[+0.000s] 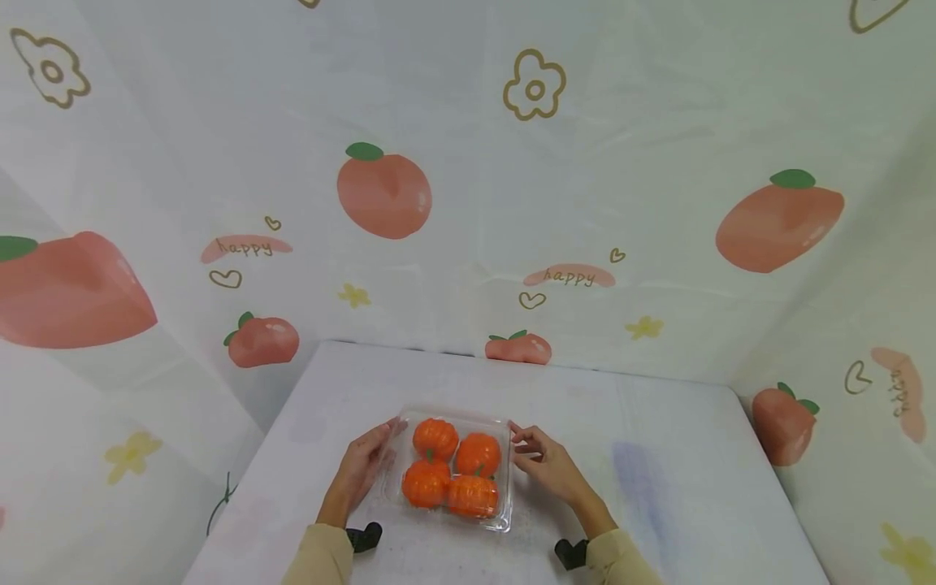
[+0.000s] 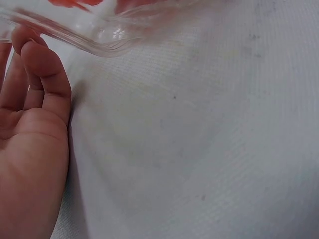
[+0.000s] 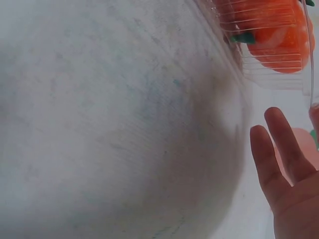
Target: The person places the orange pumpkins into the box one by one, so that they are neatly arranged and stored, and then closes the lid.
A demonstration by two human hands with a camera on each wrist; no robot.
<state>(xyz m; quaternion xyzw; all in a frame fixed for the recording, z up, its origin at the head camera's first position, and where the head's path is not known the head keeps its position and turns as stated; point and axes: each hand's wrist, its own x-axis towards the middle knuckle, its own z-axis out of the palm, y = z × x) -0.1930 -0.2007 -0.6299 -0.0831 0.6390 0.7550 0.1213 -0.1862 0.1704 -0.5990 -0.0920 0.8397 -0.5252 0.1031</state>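
Observation:
A clear plastic clamshell box (image 1: 504, 520) sits at the front middle of the table with several small orange pumpkins (image 1: 435, 439) inside. They are ribbed and have green stems. At the box's left side, my left hand (image 1: 356, 469) holds the edge; its curled fingertips (image 2: 44, 59) meet the rim in the left wrist view. My right hand (image 1: 550, 470) is at the opposite side, with fingertips at the upper right edge. In the right wrist view, two of its fingers (image 3: 266, 157) extend loosely below the box, apart from it. Its thumb is hidden there.
A white cloth covers the table (image 1: 570, 406), with a faint blue-purple stain (image 1: 643, 487) right of the box. Printed fabric walls (image 1: 468, 244) stand behind and on both sides. A thin dark cord (image 1: 219, 504) hangs by the table's left edge.

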